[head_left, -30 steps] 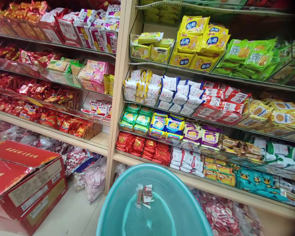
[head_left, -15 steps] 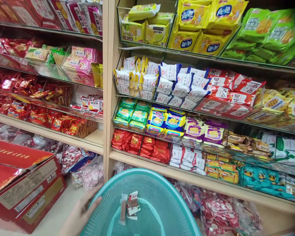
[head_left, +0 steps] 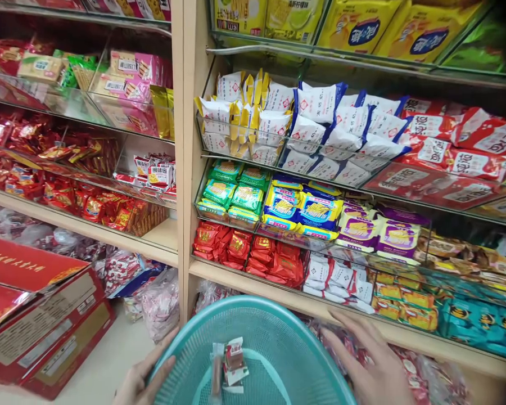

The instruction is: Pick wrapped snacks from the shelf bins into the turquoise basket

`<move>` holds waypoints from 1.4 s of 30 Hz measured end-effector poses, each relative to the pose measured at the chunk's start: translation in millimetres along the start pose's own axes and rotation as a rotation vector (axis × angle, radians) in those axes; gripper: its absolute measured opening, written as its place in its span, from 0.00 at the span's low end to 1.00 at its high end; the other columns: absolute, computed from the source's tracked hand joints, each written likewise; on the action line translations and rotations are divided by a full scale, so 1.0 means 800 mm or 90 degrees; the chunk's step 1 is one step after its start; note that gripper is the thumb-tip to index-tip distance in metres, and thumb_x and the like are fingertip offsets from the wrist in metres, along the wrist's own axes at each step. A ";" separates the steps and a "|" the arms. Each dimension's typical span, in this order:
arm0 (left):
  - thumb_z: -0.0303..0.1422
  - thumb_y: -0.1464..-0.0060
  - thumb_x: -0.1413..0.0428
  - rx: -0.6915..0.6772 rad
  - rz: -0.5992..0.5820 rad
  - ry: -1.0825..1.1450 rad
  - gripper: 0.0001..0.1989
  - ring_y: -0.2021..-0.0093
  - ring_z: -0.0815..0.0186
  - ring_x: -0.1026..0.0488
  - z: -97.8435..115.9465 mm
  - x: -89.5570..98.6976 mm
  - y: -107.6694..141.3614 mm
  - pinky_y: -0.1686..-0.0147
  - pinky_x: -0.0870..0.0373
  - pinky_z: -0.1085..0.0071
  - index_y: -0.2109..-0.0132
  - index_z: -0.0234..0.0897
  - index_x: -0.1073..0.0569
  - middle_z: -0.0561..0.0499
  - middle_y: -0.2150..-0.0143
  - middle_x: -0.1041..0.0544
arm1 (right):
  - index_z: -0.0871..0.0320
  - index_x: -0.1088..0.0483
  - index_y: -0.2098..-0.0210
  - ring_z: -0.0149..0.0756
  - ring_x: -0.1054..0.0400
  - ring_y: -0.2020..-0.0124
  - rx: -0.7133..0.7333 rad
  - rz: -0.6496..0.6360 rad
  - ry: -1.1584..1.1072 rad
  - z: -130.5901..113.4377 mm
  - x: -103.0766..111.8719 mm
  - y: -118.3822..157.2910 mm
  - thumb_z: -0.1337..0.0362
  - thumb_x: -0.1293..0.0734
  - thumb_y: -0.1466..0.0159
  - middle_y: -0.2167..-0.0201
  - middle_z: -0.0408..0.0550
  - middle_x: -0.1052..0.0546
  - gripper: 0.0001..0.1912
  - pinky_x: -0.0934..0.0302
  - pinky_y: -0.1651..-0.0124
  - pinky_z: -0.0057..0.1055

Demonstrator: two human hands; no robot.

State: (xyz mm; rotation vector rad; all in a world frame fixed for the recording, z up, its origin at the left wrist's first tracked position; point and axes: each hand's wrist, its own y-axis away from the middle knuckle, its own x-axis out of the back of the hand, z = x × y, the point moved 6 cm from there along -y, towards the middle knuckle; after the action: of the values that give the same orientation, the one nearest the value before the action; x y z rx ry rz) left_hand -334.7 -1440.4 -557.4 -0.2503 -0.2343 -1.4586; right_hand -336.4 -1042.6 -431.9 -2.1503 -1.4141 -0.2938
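teal mesh plastic, round and wide-rimmed: the teal plastic mesh basket (head_left: pixel 274 337) sits low in the head view, directly between the two hands and just in front of the person. the left hand (head_left: pixel 141 379) is at the basket's left rim, fingers laid along the outside of the wall and the thumb toward the edge; it looks like a loose hold, though the palm is cut off by the picture's lower edge, so how firmly it clamps cannot be told. the right hand (head_left: pixel 373 368) lies at the right rim, fingers spread and flat, pointing up and left over the edge, resting against the basket rather than closed on it. the hands are well apart, one on each side, about equally near.

inside, on the mesh floor, lies a small cluster of red-and-white wrapped snack packets (head_left: pixel 231 365), nearer the left hand.

beyond the basket stands a pale wooden shelf unit (head_left: pixel 185 169) with wire racks of packets; the red foil packets (head_left: pixel 253 253) lie just above the far rim. a red cardboard carton (head_left: pixel 37 315) sits on the floor to the left.
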 end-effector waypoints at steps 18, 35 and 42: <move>0.51 0.49 0.49 0.028 0.017 -0.052 0.29 0.42 0.57 0.35 -0.010 0.010 0.013 0.43 0.40 0.61 0.42 0.45 0.32 0.54 0.44 0.28 | 0.57 0.28 0.56 0.40 0.40 0.59 0.352 -0.004 0.309 -0.066 -0.240 -0.149 0.65 0.42 0.35 0.62 0.50 0.28 0.13 0.48 0.57 0.35; 0.51 0.52 0.47 0.015 0.050 -0.069 0.30 0.43 0.56 0.35 -0.012 0.014 0.015 0.46 0.36 0.63 0.44 0.44 0.31 0.54 0.44 0.30 | 0.56 0.28 0.61 0.39 0.39 0.61 0.365 0.030 0.381 -0.063 -0.257 -0.154 0.64 0.42 0.34 0.65 0.48 0.28 0.11 0.50 0.59 0.34; 0.51 0.50 0.48 0.002 0.045 -0.093 0.29 0.43 0.56 0.35 -0.007 0.014 0.015 0.45 0.38 0.63 0.44 0.43 0.30 0.53 0.47 0.27 | 0.57 0.29 0.63 0.39 0.39 0.61 0.377 0.070 0.389 -0.068 -0.256 -0.151 0.65 0.43 0.34 0.65 0.48 0.28 0.11 0.49 0.60 0.33</move>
State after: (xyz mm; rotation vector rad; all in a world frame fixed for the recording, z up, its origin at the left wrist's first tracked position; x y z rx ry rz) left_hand -321.9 -1451.7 -560.0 -0.3596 -0.3433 -1.3716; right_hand -525.7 -1196.2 -442.7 -1.4703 -0.8811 -0.3897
